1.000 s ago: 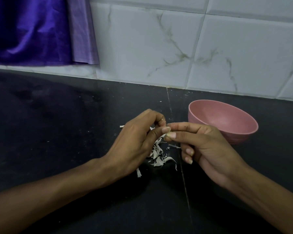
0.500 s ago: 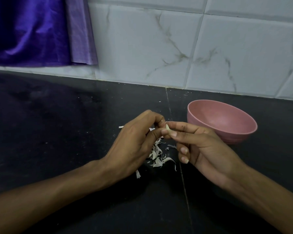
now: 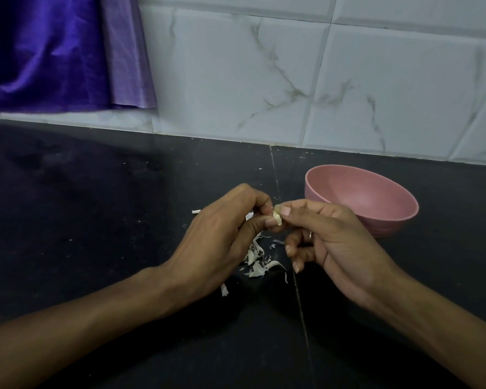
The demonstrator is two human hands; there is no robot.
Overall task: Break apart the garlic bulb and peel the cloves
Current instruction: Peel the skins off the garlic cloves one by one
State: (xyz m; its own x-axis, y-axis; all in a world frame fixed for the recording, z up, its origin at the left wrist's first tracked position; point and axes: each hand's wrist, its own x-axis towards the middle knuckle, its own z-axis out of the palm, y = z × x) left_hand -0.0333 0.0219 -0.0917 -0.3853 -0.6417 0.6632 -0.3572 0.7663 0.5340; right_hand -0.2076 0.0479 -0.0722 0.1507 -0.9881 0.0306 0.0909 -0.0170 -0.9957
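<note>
Head view showed a small pale garlic clove (image 3: 277, 215), partly skinned, pinched between my left hand (image 3: 222, 240) and right hand (image 3: 328, 240) fingertips; papery peels (image 3: 257, 262) lay below my fingers, a pink bowl (image 3: 376, 220) just beyond my right knuckles.

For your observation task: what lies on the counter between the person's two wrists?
In the head view, a scatter of garlic peels lies on the black counter.

A home kitchen: a dark stone counter (image 3: 96, 220) meets a wall of white marble-veined tiles (image 3: 236, 80), with purple cloth (image 3: 54, 51) hanging at upper left, a pink bowl (image 3: 361, 197) at centre right and papery garlic skins (image 3: 257, 262) scattered mid-frame.
</note>
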